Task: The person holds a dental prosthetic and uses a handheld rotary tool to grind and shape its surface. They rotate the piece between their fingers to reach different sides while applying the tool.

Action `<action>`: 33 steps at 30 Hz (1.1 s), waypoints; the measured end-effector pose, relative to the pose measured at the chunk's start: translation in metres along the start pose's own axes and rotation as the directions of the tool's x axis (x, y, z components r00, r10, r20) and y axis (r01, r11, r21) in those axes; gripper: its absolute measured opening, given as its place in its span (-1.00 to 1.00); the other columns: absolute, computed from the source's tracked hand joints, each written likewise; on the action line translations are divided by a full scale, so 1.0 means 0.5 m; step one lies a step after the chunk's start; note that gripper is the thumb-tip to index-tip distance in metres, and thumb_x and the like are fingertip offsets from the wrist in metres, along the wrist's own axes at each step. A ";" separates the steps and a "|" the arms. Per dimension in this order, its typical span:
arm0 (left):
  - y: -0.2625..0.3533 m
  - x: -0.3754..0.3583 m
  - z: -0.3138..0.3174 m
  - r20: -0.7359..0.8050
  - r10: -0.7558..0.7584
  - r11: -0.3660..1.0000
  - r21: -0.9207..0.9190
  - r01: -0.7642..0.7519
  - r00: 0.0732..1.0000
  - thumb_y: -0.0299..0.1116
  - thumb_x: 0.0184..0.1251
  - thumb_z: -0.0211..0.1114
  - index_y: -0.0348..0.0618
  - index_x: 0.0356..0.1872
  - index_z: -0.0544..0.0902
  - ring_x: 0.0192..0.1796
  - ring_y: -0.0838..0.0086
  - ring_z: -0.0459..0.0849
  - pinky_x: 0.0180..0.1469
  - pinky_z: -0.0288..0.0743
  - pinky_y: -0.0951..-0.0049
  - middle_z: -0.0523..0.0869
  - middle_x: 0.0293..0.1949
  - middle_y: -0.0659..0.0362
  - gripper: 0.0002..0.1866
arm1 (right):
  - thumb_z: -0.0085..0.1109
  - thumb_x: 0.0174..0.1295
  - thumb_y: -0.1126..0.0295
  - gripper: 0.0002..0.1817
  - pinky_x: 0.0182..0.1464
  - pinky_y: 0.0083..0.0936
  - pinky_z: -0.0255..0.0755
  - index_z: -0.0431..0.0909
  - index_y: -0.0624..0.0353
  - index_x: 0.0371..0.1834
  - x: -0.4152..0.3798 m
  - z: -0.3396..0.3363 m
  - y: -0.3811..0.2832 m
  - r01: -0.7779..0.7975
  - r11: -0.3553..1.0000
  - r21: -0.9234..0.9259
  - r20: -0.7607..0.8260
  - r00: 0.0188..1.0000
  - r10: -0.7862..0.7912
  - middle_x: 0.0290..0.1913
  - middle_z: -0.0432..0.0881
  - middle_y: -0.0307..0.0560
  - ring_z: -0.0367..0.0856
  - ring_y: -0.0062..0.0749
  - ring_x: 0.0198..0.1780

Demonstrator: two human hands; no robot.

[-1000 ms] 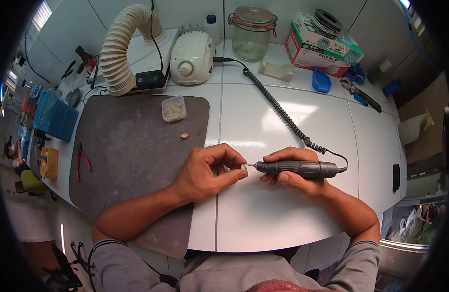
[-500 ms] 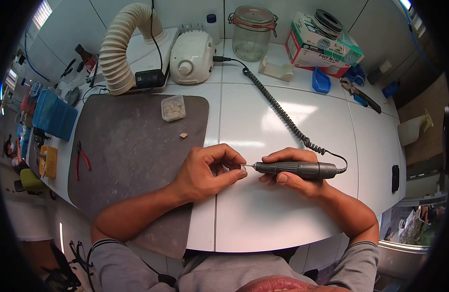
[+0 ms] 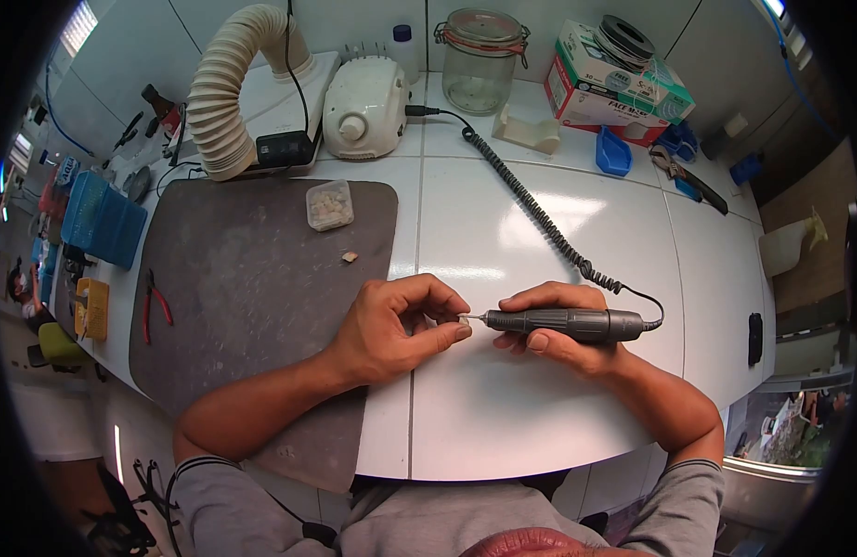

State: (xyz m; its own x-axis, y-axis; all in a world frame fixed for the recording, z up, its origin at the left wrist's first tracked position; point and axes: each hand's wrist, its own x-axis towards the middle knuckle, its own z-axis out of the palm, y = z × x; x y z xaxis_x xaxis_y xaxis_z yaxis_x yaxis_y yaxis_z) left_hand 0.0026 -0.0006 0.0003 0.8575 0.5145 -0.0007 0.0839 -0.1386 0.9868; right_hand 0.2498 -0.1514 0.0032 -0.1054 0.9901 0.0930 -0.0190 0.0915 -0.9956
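Between the thumb and fingertips of my left hand is a small whitish piece, mostly covered by the fingers. My right hand wraps round a dark rotary handpiece, held level and pointing left. Its thin metal bit reaches right up to the piece at my left fingertips. A coiled black cord links the handpiece to a white control unit at the back. On the grey mat lie a small tan chip and a clear plastic box holding pale pieces.
Red-handled pliers rest on the mat's left side. A ribbed hose arches behind it. Along the back stand a clip-lid glass jar and face mask boxes. A blue bin and yellow basket are at left.
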 end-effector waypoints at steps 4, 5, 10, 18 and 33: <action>-0.002 0.000 0.001 -0.003 0.010 1.000 0.002 -0.010 1.000 -0.42 0.42 0.58 -0.32 -0.01 0.80 -0.19 0.63 0.81 -0.20 0.63 0.61 0.89 -0.21 0.15 -0.76 | 0.39 0.50 0.38 -0.56 0.15 -0.37 0.81 0.61 0.44 0.31 0.001 -0.002 0.001 0.022 1.000 -0.015 0.022 1.000 -0.021 0.11 0.83 0.24 0.92 -0.15 0.08; -0.003 0.000 0.001 -0.002 0.010 1.000 0.004 -0.010 1.000 -0.41 0.43 0.58 -0.32 -0.01 0.80 -0.19 0.62 0.81 -0.20 0.63 0.61 0.89 -0.21 0.15 -0.76 | 0.39 0.50 0.38 -0.56 0.15 -0.37 0.81 0.61 0.44 0.31 0.001 -0.003 0.003 0.030 0.999 -0.019 0.029 0.999 -0.030 0.11 0.83 0.24 0.92 -0.15 0.08; -0.004 -0.001 0.001 -0.002 0.000 1.000 0.001 0.000 1.000 -0.41 0.43 0.58 -0.32 -0.01 0.80 -0.20 0.63 0.81 -0.21 0.62 0.61 0.88 -0.22 0.15 -0.76 | 0.38 0.50 0.39 -0.57 0.14 -0.36 0.82 0.61 0.44 0.31 0.001 -0.001 -0.003 0.010 1.000 -0.019 0.018 1.000 -0.009 0.12 0.82 0.25 0.92 -0.15 0.08; 0.000 -0.001 0.000 0.008 -0.018 1.000 0.001 0.018 1.000 -0.43 0.43 0.58 -0.32 -0.01 0.79 -0.19 0.63 0.80 -0.18 0.63 0.60 0.87 -0.21 0.16 -0.77 | 0.38 0.49 0.40 -0.58 0.14 -0.37 0.81 0.62 0.45 0.29 0.001 -0.003 0.002 0.019 1.000 -0.007 0.008 1.000 -0.019 0.10 0.83 0.24 0.92 -0.16 0.08; 0.001 0.000 0.000 0.003 -0.002 1.000 0.005 0.002 1.000 -0.39 0.45 0.57 -0.30 -0.01 0.80 -0.24 0.64 0.79 -0.23 0.60 0.60 0.88 -0.25 0.17 -0.77 | 0.39 0.49 0.39 -0.57 0.12 -0.39 0.81 0.62 0.44 0.30 0.001 -0.002 -0.002 0.014 1.000 0.009 0.005 1.000 -0.014 0.11 0.83 0.25 0.92 -0.15 0.07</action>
State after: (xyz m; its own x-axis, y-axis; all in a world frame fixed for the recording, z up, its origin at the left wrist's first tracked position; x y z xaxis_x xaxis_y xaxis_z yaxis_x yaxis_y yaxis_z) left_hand 0.0028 -0.0007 0.0006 0.8588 0.5124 -0.0027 0.0879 -0.1422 0.9859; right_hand 0.2505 -0.1512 0.0041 -0.1099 0.9881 0.1073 -0.0298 0.1046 -0.9941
